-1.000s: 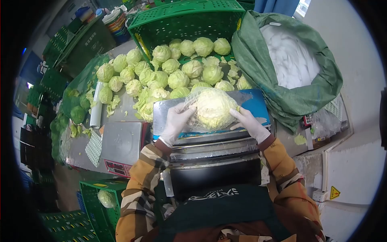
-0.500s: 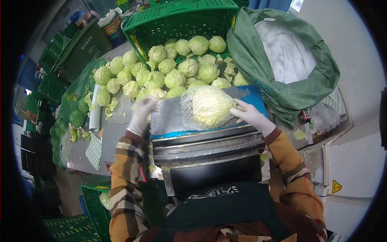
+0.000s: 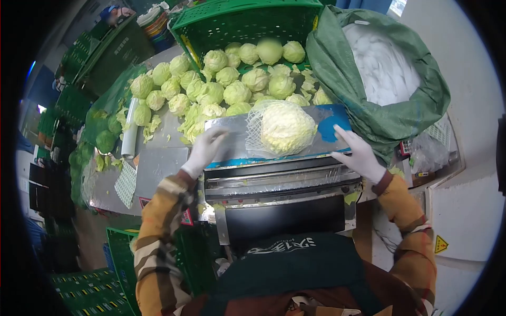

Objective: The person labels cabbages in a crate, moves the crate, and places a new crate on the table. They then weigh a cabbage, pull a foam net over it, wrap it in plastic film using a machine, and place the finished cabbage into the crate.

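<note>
A pale cabbage in a white foam net sits on the metal plate, with no hand on it. The net covers its left side and underside; much of its top and front is bare. My left hand, in a white glove, hovers over the plate's left end, fingers apart and slightly blurred, holding nothing. To the right of the cabbage is my right hand, also gloved, its thumb and fingers spread near the blue patch of the plate.
Behind the plate lie several loose cabbages and torn leaves, before a tipped green crate. A green sack of white foam nets stands at right. A film roll lies at left. The wrapping machine is nearest me.
My right hand has let go of the netted cabbage and moved right. My left hand has shifted slightly right and down. The camera view has shifted a little.
</note>
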The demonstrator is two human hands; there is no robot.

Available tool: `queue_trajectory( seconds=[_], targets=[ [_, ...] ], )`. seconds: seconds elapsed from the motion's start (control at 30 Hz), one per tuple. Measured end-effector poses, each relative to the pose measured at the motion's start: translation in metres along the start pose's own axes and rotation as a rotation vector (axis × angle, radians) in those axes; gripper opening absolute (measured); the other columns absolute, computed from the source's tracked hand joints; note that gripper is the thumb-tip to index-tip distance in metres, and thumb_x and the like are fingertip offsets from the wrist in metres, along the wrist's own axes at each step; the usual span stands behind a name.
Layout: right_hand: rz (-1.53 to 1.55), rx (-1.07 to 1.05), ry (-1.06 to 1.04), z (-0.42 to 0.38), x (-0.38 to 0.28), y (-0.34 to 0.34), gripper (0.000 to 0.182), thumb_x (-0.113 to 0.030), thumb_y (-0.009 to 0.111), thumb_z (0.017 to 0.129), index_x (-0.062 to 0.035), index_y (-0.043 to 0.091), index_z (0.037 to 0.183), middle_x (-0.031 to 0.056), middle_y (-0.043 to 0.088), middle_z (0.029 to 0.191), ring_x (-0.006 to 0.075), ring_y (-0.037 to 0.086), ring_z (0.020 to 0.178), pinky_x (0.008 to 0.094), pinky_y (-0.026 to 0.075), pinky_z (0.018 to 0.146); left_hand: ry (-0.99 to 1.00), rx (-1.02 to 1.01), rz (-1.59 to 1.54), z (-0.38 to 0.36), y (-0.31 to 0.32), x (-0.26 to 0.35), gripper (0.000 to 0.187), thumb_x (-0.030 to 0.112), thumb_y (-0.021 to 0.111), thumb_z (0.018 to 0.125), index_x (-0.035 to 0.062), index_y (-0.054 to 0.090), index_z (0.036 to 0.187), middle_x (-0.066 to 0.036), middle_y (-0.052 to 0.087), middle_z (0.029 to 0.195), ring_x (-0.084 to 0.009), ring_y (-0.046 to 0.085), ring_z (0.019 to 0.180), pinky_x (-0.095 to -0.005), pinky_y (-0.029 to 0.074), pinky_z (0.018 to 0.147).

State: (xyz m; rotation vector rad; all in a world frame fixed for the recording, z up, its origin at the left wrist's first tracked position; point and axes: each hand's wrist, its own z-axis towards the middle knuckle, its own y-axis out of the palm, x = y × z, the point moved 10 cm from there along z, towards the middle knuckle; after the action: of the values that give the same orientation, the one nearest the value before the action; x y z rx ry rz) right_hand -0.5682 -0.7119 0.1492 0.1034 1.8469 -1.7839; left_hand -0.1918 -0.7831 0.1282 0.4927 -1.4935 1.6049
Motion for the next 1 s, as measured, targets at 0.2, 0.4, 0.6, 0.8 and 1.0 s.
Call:
queue_trajectory(
  seconds=[0.2,0.4,0.6,0.8,1.0],
  targets=[
    [0.320,0.246,-0.190,0.073,-0.073,0.005,0.090,-0.032,0.079,0.077,-0.0048,0.033,0.149,0.0214,0.035,0.151,0.0325,0.033,0.141,0.0382,0.027,0.115,-0.248,-0.105,-0.428,0.048,0.084,-0.009,0.018,0.003,0.057,0.091,0.0025,0.067,0.106,-0.006,0.070,0.084,-0.0130,0.065,0.067,-0.0260,0.053,0.061],
    [0.601,0.027,-0.118,0.097,-0.055,0.023,0.094,-0.030,0.080,0.075,-0.0026,0.029,0.150,0.0190,0.032,0.153,0.0287,0.029,0.143,0.0367,0.025,0.117,-0.368,-0.110,-0.588,0.033,0.082,0.012,0.020,0.009,0.055,0.093,0.0040,0.050,0.112,-0.005,0.060,0.068,-0.0106,0.052,0.043,-0.0261,0.040,0.038],
    [0.657,0.007,-0.056,0.090,-0.042,0.029,0.101,-0.029,0.082,0.072,-0.0026,0.026,0.152,0.0196,0.037,0.150,0.0269,0.036,0.139,0.0357,0.026,0.115,-0.426,-0.458,-0.581,0.014,0.099,0.009,0.017,0.015,0.051,0.097,0.0006,0.053,0.106,-0.007,0.063,0.074,-0.0088,0.052,0.046,-0.0240,0.039,0.042],
    [0.696,0.029,-0.065,0.094,-0.042,0.032,0.099,-0.028,0.081,0.072,-0.0023,0.027,0.151,0.0175,0.039,0.148,0.0256,0.037,0.138,0.0360,0.028,0.115,0.086,0.025,-0.338,0.044,0.079,0.023,0.029,0.014,0.055,0.093,0.0042,0.057,0.121,-0.013,0.066,0.091,-0.0227,0.065,0.087,-0.0320,0.050,0.082],
    [0.704,0.028,-0.038,0.095,-0.051,0.030,0.098,-0.025,0.081,0.071,-0.0036,0.028,0.151,0.0171,0.039,0.148,0.0252,0.037,0.138,0.0360,0.029,0.115,0.100,-0.047,-0.059,0.047,0.101,0.006,0.038,0.014,0.062,0.082,0.0060,0.059,0.119,-0.021,0.063,0.104,-0.0390,0.061,0.099,-0.0391,0.048,0.091]
  ],
)
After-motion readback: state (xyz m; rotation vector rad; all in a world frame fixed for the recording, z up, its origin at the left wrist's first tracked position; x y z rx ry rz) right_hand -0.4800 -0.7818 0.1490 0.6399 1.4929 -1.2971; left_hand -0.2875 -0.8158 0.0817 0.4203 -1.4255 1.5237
